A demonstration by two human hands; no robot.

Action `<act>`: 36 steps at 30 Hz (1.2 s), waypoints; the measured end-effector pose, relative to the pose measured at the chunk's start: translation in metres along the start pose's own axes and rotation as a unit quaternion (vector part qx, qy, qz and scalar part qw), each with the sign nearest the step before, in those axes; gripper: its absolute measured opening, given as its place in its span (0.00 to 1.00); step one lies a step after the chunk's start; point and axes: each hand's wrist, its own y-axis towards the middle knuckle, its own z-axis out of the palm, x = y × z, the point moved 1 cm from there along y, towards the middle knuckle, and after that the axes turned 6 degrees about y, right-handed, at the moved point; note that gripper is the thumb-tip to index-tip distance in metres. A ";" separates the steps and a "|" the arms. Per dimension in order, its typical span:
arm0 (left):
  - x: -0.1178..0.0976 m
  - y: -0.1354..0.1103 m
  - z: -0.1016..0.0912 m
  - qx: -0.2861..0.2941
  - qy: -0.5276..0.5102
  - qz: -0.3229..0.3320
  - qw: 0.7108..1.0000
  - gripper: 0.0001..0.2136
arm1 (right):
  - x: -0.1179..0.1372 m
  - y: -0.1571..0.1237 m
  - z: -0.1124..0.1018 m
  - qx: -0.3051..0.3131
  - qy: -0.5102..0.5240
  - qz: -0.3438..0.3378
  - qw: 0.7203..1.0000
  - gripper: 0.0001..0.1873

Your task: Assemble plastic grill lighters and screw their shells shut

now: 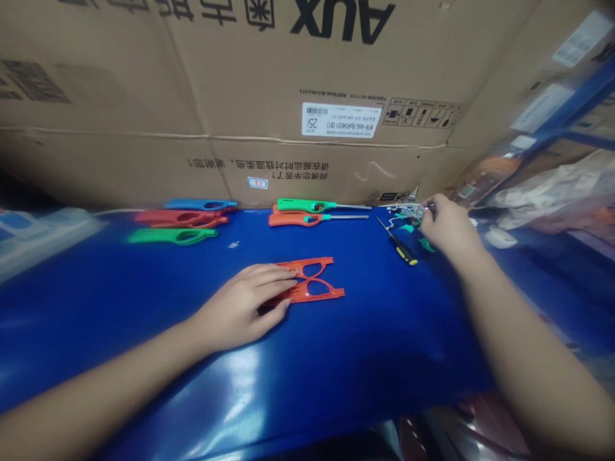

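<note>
My left hand (254, 298) lies with its fingers stretched over two orange lighter casing halves (314, 296), which rest side by side on the blue table. Their ends with the trigger openings show; the rest is under the fingers. At the back right, my right hand (444, 224) dips into a small pile of white wires and green parts (407, 214), fingers pinched together. What they hold, if anything, is hidden. Beside the pile lies a black and yellow screwdriver (402, 250), its tip pointing away from me.
Two assembled lighters, one green (307, 205) and one orange (295, 219), lie by the large cardboard box (250, 77) at the back. Blue, red and green casings (175, 236) lie at the left, near a clear plastic bag (43, 240). More plastic bags (552, 192) are at the right.
</note>
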 end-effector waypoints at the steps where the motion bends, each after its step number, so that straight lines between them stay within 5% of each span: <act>1: 0.000 0.000 0.000 0.001 -0.001 -0.001 1.000 0.16 | -0.003 0.001 0.002 -0.004 -0.001 -0.002 1.000 0.16; 7: -0.001 0.001 -0.001 0.005 -0.002 -0.002 1.000 0.16 | -0.017 0.006 0.021 0.079 -0.034 0.024 0.996 0.14; 13: -0.001 0.001 -0.001 0.001 -0.007 -0.002 1.000 0.16 | -0.012 0.003 0.025 0.096 -0.023 0.017 0.995 0.10; 27: -0.001 0.002 -0.001 0.003 -0.011 -0.004 1.000 0.16 | 0.012 -0.007 -0.001 -0.073 0.098 -0.020 0.992 0.12; 36: 0.000 0.001 0.000 0.003 -0.006 -0.002 1.000 0.16 | 0.020 -0.009 0.006 -0.013 0.169 -0.057 0.984 0.08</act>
